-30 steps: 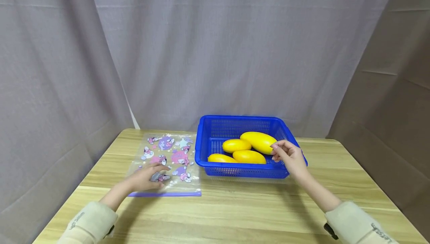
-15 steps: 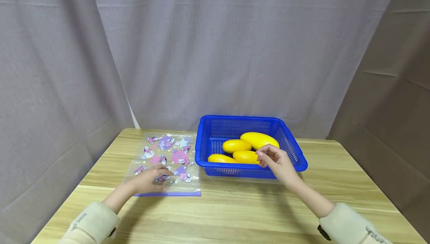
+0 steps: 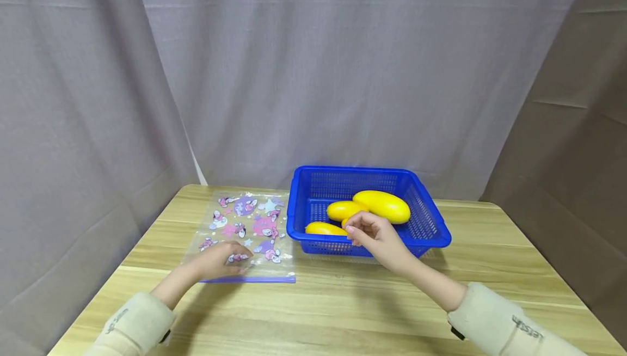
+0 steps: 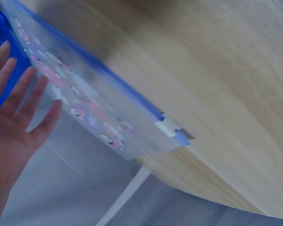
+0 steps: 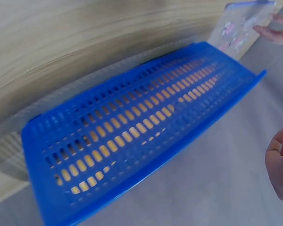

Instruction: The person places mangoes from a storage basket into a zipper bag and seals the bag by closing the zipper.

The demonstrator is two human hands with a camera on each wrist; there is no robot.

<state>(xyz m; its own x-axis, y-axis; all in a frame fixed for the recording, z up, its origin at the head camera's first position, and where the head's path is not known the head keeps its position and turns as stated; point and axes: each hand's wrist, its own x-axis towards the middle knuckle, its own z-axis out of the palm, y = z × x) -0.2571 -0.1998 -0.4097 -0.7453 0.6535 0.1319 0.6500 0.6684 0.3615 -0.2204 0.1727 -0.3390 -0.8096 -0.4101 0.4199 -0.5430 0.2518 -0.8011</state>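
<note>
My left hand is over the near part of a clear zip bag printed with pink and purple cartoon figures, fingers relaxed. In the left wrist view the hand shows spread fingers, and the bag's slider sits at one end of its zip. My right hand hovers at the front rim of a blue plastic basket, fingers loosely bent and holding nothing visible. Inside the basket lie a large yellow oval fruit and smaller ones; one is mostly hidden behind my right hand.
The wooden table stretches in front of the bag and basket. A grey curtain hangs right behind the table's back edge, with more cloth at both sides. The basket stands close to the bag's right edge.
My right hand has moved left along the basket's front, from its right side to near the middle. The left hand has shifted slightly right over the bag. The fruits have not moved.
</note>
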